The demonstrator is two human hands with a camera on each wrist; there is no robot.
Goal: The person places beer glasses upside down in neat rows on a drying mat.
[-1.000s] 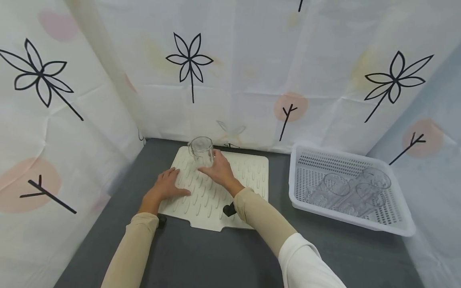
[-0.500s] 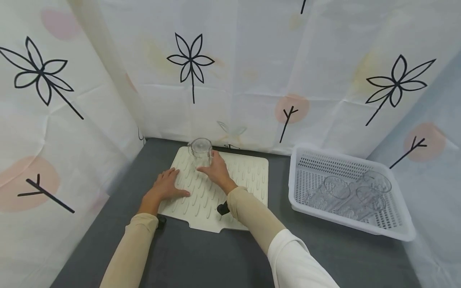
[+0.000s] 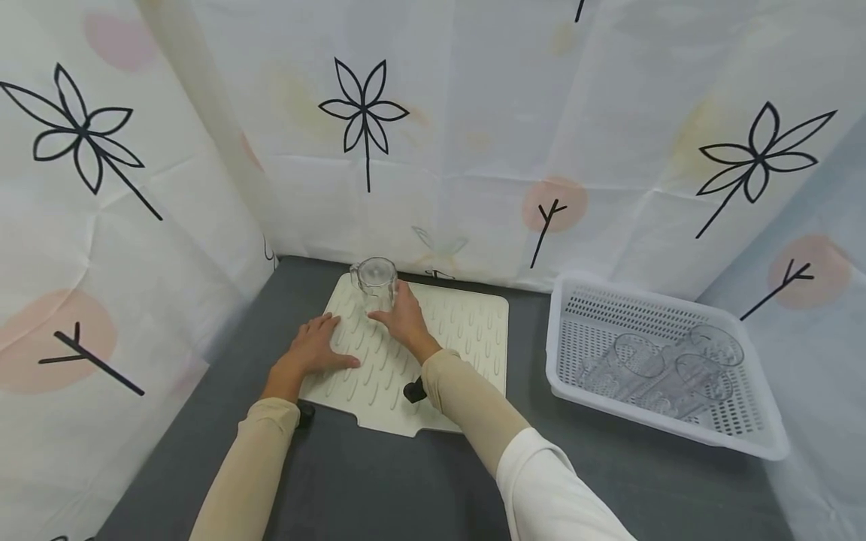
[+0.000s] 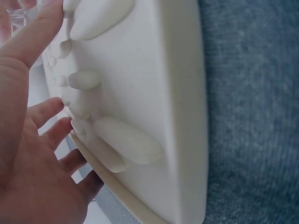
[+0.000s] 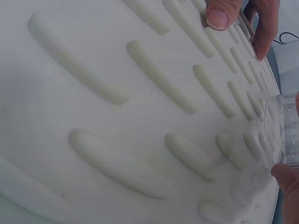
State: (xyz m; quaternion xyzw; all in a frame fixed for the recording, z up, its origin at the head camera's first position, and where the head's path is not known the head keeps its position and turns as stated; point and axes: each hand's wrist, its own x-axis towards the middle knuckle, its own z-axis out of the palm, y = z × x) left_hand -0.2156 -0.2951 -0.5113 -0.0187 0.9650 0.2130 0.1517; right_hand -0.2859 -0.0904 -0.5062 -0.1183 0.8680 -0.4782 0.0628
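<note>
A clear glass mug [image 3: 376, 279] stands at the back left of a cream ribbed drying mat [image 3: 463, 323], its handle toward the left. My right hand [image 3: 406, 319] grips the mug from the right side, thumb in front and fingers behind. In the right wrist view, the mug [image 5: 289, 130] is at the right edge, close over the mat's ribs, with the thumb [image 5: 285, 176] against it. My left hand [image 3: 313, 353] rests on the mat's left edge with fingers spread and thumb pointing right. The left wrist view shows these fingers [image 4: 53, 128] at the mat's edge.
A white perforated basket [image 3: 552, 338] stands on the right of the dark table [image 3: 379, 488], with several clear glasses [image 3: 636, 357] lying in it. Patterned curtains [image 3: 460, 150] enclose the table at the back and sides.
My right forearm has shifted slightly to the left, while its hand keeps hold of the mug in nearly the same spot. The left hand has stayed in place.
</note>
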